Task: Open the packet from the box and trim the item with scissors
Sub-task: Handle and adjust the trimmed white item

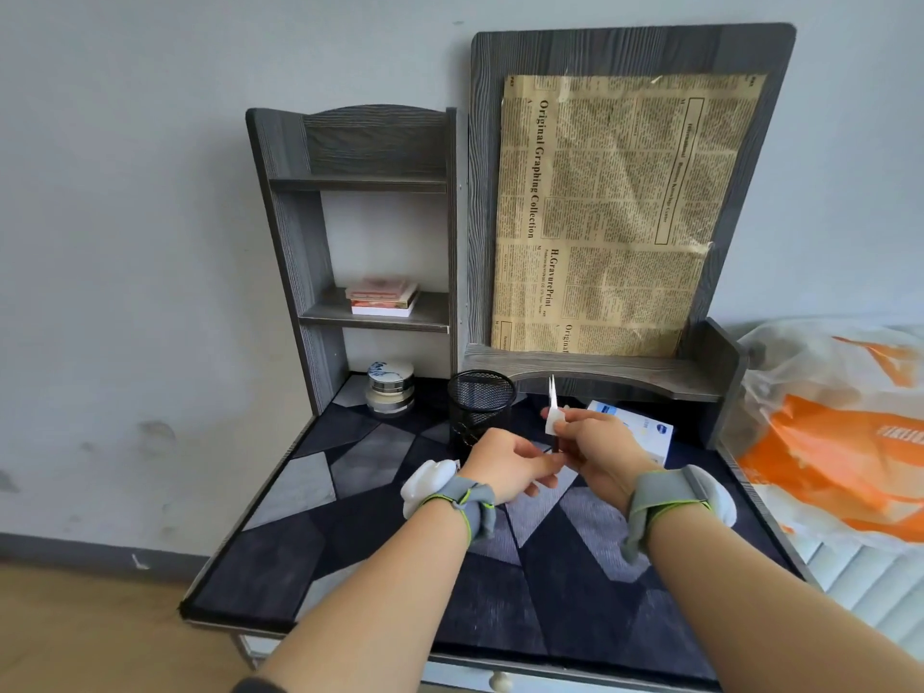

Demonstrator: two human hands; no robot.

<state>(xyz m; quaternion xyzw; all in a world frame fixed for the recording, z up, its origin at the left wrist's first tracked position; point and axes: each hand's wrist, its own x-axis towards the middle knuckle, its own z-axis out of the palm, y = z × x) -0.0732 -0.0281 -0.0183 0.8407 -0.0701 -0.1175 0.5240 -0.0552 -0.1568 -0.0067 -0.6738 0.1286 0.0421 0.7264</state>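
Both hands are raised together over the far middle of the worktop [350, 542], which is covered by a dark mat with grey and blue angular patches. The right hand [597, 445] pinches a small white packet [554, 421] between thumb and fingertips, holding it in the air above the mat. A thin white strip of the packet sticks straight up from the grip. The left hand [505, 467] sits just near and left of the right one, its curled fingers reaching in to meet it below the packet. Whether they grip the packet's lower end or only touch the other hand cannot be told. A short dark shape shows between the two hands, too small to identify. Each wrist wears a grey band with a green edge and a white pad. Just beyond the right hand, a white and blue box [637, 432] lies on the worktop, partly hidden by the hand. Left of it, beside the hands, stands a black mesh pen cup [480, 405], and further left, under the shelf unit, is a stack of round tins [391, 390]. A few pink books [382, 295] lie on the grey shelf [430, 320] above. To the right of the shelf, an upright grey board carries a creased sheet of yellowed newspaper [625, 212]. At the far right, off the worktop, lies a clear and orange plastic bag [825, 442].
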